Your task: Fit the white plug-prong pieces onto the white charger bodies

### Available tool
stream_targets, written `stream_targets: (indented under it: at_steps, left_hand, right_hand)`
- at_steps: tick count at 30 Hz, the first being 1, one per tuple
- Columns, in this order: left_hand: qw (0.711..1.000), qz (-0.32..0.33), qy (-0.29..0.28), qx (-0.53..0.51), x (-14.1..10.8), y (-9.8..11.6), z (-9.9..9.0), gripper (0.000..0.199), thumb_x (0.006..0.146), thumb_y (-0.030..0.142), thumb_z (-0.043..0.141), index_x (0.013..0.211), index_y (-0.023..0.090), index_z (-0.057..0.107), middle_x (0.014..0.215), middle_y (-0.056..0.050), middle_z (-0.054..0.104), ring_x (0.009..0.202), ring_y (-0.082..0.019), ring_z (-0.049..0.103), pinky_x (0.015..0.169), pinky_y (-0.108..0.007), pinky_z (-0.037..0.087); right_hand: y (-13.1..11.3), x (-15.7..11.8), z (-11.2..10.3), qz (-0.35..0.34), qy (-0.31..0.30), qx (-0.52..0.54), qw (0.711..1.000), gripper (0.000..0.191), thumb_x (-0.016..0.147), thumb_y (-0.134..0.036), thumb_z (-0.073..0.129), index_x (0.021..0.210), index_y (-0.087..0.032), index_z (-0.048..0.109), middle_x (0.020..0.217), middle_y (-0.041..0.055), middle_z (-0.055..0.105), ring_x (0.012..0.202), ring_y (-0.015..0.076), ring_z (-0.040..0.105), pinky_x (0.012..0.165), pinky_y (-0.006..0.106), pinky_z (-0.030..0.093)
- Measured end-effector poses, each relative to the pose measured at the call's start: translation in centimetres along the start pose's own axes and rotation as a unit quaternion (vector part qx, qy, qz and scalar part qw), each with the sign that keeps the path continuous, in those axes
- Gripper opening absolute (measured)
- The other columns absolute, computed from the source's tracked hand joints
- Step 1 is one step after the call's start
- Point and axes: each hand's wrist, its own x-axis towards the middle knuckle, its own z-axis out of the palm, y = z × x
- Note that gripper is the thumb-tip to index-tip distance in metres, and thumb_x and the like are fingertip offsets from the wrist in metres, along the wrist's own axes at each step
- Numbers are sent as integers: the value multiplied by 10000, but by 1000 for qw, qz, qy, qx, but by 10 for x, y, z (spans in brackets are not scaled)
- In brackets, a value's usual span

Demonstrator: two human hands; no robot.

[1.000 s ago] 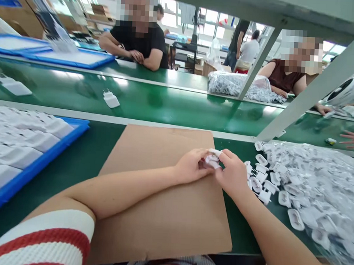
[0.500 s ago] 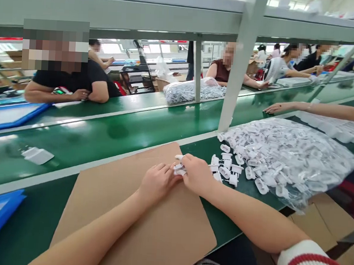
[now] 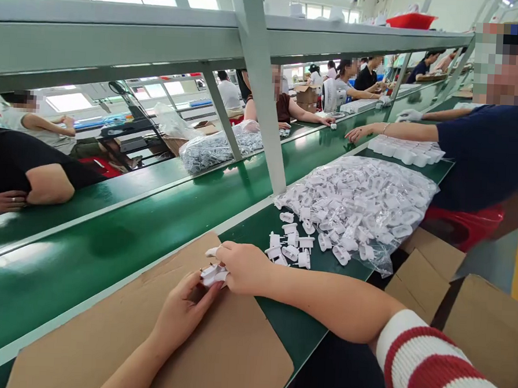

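Over the cardboard sheet (image 3: 234, 343), my two hands meet at a small white plastic plug part (image 3: 212, 274) with metal pins. My left hand (image 3: 181, 308) pinches it from the near left side, thumb and fingertips closed on it. From the right, my right hand (image 3: 248, 269) grips the same part; white covers sit on some of its fingertips. My fingers hide some of the part. Just right of my right hand, several loose white plug parts (image 3: 290, 252) lie on the green bench, spilling from a clear plastic bag (image 3: 358, 199) full of similar ones.
Beyond the cardboard runs a green conveyor belt (image 3: 153, 229). A grey metal post (image 3: 264, 101) and overhead shelf (image 3: 119, 39) stand ahead. At right, a co-worker in a dark sleeve (image 3: 482, 148) reaches over the belt, near white housings (image 3: 406, 149). Open cardboard boxes (image 3: 428, 272) sit lower right.
My view has swung to the right, bringing the right-hand co-worker into sight. The white adapter on the belt has left the view. My left thumb and fingers now show around the plug part.
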Motion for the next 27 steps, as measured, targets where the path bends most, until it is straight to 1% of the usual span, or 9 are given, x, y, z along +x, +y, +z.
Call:
stream_targets:
  at_steps: [3, 7, 11, 16, 19, 21, 23, 26, 27]
  left_hand:
    - [1000, -19, 11, 22, 7, -5, -5, 347, 904, 614, 651, 924, 268, 673, 838, -24, 703, 734, -255, 648, 665, -351, 515]
    - [990, -107, 55, 69, 38, -24, -20, 435, 864, 644, 677, 1048, 250, 684, 937, -47, 727, 804, -268, 674, 712, -354, 515]
    - [969, -180, 114, 123, 82, -53, -42, 454, 874, 584, 672, 1182, 251, 648, 1036, -20, 722, 865, -242, 659, 785, -326, 497]
    - [933, -234, 207, 178, 119, -91, -64, 277, 883, 433, 692, 989, 218, 554, 946, 12, 640, 1012, -244, 624, 912, -314, 462]
    - [924, -278, 202, 168, 126, -109, -66, 306, 857, 397, 717, 987, 194, 529, 901, -2, 616, 1044, -277, 608, 987, -403, 457]
    - [925, -295, 183, 153, 126, -116, -63, 383, 836, 408, 747, 1060, 171, 547, 962, -27, 651, 1086, -304, 612, 1029, -470, 452]
    - [921, -309, 186, 145, 125, -118, -57, 513, 816, 407, 778, 1187, 131, 554, 1138, -104, 686, 1188, -358, 604, 1086, -544, 423]
    - [889, -346, 257, 157, 127, -117, -47, 811, 758, 379, 842, 1403, 59, 468, 1459, -297, 548, 1411, -472, 478, 1180, -622, 344]
    - [871, -336, 319, 164, 128, -117, -44, 915, 749, 386, 847, 1477, 47, 410, 1557, -330, 444, 1499, -480, 383, 1237, -621, 282]
  right_hand:
    - [-1, 0, -1, -2, 4, -3, 1000, 558, 928, -174, 670, 1465, -169, 520, 1456, 142, 630, 1156, 275, 725, 890, 382, 623]
    - [2, 0, -6, 21, 5, -51, 998, 448, 944, -200, 665, 1376, -174, 551, 1433, 152, 592, 1069, 262, 716, 800, 365, 624]
    - [16, 2, -23, 78, 3, -120, 990, 415, 928, -245, 720, 1307, -135, 592, 1389, 192, 583, 1197, 324, 637, 933, 421, 590]
    - [51, 7, -51, 198, 34, -199, 959, 434, 960, -245, 683, 1345, -61, 606, 1442, 256, 563, 1394, 391, 502, 1169, 493, 422]
    - [72, 9, -61, 272, 42, -217, 937, 547, 974, -268, 672, 1458, -48, 543, 1569, 279, 493, 1498, 416, 413, 1230, 527, 350]
    - [81, 9, -64, 289, 30, -229, 929, 560, 980, -261, 659, 1480, -44, 532, 1604, 280, 477, 1546, 407, 365, 1250, 516, 327]
    - [85, 7, -66, 287, 6, -252, 924, 484, 982, -187, 606, 1443, -43, 577, 1563, 273, 531, 1540, 383, 388, 1236, 480, 349]
    - [89, 6, -67, 285, -36, -281, 916, 410, 949, -71, 526, 1332, -91, 670, 1419, 237, 634, 1391, 344, 542, 1095, 423, 467]
    - [91, 6, -68, 289, -42, -286, 913, 432, 943, -62, 522, 1348, -106, 666, 1422, 225, 630, 1383, 342, 542, 1061, 414, 483]
